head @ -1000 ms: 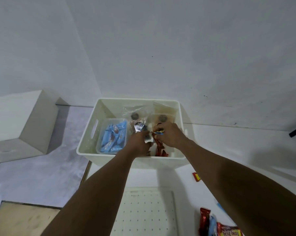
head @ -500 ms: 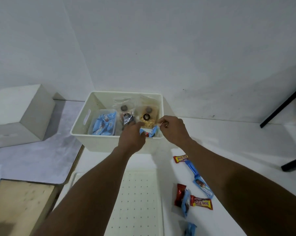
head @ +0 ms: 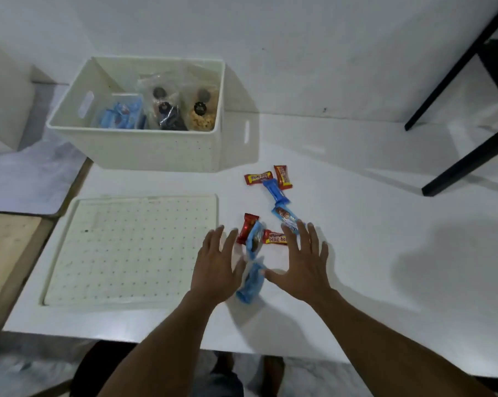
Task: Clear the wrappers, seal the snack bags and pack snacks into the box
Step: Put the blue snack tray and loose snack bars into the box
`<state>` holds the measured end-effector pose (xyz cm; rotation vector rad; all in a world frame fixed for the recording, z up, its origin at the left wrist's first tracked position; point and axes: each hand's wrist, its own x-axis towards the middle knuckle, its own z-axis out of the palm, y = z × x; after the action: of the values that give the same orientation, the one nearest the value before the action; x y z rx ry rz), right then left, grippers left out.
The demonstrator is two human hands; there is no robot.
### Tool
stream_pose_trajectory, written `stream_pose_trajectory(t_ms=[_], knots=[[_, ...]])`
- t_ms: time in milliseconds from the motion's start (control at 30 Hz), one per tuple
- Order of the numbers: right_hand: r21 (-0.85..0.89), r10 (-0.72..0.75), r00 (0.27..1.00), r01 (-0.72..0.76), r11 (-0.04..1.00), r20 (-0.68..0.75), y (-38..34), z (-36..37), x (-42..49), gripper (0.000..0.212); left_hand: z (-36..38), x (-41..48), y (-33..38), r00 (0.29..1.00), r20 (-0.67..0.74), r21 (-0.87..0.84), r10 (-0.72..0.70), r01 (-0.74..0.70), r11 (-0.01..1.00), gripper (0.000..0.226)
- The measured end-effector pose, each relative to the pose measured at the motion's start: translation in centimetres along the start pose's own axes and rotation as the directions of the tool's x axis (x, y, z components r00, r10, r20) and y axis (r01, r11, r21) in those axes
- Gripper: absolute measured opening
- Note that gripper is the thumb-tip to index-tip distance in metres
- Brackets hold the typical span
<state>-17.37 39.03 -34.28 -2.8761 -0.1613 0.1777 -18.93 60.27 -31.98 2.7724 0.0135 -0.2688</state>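
A white box stands at the back of the white table, holding a clear tub of blue-wrapped snacks and clear snack bags. Several red and blue wrapped snack bars lie scattered on the table right of the box. My left hand and my right hand hover with spread fingers on either side of a blue snack bar near the front. A red bar and another blue one lie just beyond my fingertips.
A white perforated lid lies flat on the table left of my hands. Black furniture legs stand at the right. A white block sits on the floor at the far left, with a wooden board beside the table.
Both hands have left the box and come back toward me, down over the loose bars on the table. The view has tilted down from the box to the table.
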Motion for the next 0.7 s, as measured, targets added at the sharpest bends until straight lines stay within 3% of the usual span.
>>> stream_pose_trajectory(t_ms=[100,200,333,567,700], knots=[[-0.057,-0.019,1.0,0.02,0.998,0.014,1.4,0.9,0.5,0.106,2.5,-1.5,0.6,0.991,0.021,0.088,0.134,-0.136,0.987,0.09],[-0.066,-0.071,0.997,0.07,0.995,-0.016,2.4,0.7,4.0,0.096,4.7,-0.3,1.6,0.986,0.039,0.139,0.159,-0.163,0.977,0.097],[-0.121,-0.18,0.982,0.172,0.978,-0.054,3.1,0.7,9.5,0.094,5.9,3.2,1.8,0.993,-0.017,0.147,0.115,-0.112,0.983,0.095],[-0.24,-0.381,0.924,0.36,0.902,-0.043,3.4,1.5,15.9,0.092,4.6,8.8,0.0,0.98,-0.038,0.205,0.196,-0.185,0.961,0.089],[-0.29,-0.463,0.886,0.448,0.846,0.018,3.4,1.1,18.5,0.101,4.5,10.5,-1.1,0.985,-0.077,0.187,0.155,-0.139,0.973,0.084]])
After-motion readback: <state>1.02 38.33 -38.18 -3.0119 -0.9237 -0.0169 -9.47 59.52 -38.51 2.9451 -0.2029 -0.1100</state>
